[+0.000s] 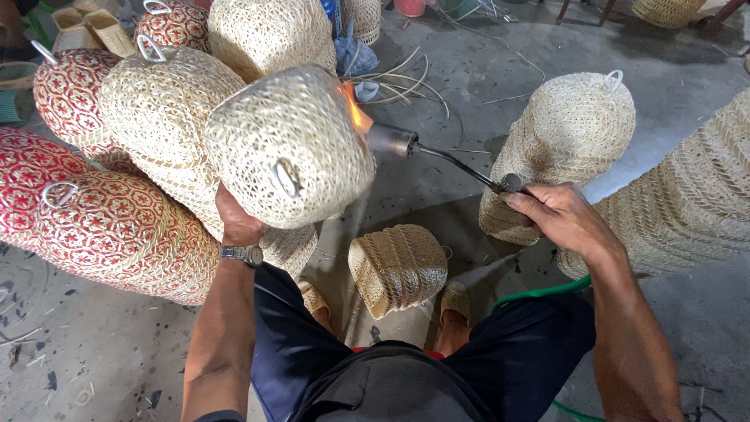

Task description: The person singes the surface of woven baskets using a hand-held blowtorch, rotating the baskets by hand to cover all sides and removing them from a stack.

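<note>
My left hand point(237, 223) grips a pale woven rattan basket point(289, 144) from below and holds it up, its metal loop facing me. My right hand point(558, 215) is closed on the handle of a gas torch point(437, 152). The torch's nozzle points at the basket's right side, and an orange flame point(355, 113) licks the weave there. A green hose point(543, 291) runs from under my right wrist toward my legs. I wear a wristwatch point(244, 254) on the left wrist.
Stacks of pale and red-patterned woven baskets point(117, 227) lie to the left. More pale baskets point(574, 133) stand at the right, and a small one point(398, 267) sits on the concrete floor between my sandalled feet. Loose rattan strips point(414, 78) lie behind.
</note>
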